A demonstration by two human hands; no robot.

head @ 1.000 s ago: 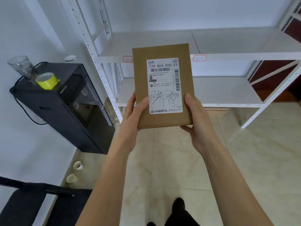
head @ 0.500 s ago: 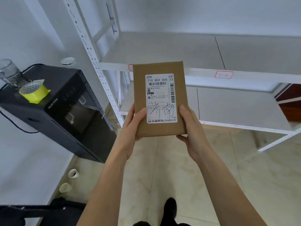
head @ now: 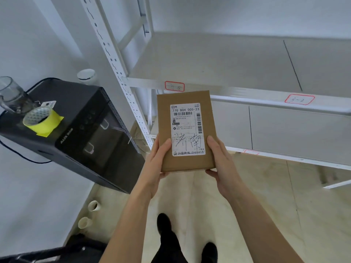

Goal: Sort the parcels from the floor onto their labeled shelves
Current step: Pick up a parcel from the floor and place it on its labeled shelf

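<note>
Parcel (head: pixel 187 130), gripped by left hand (head: pixel 157 164) and right hand (head: pixel 221 164) fingers, now nearer the shelf (head: pixel 218 63).

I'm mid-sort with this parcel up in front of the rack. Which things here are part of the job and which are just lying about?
Job:
- cardboard parcel, held by left hand and right hand
- its shipping label
- white shelf rack
- shelf tag 3-2

Lying about:
- black dispenser
- yellow tape roll
- glass
- paper cups on the floor
</note>
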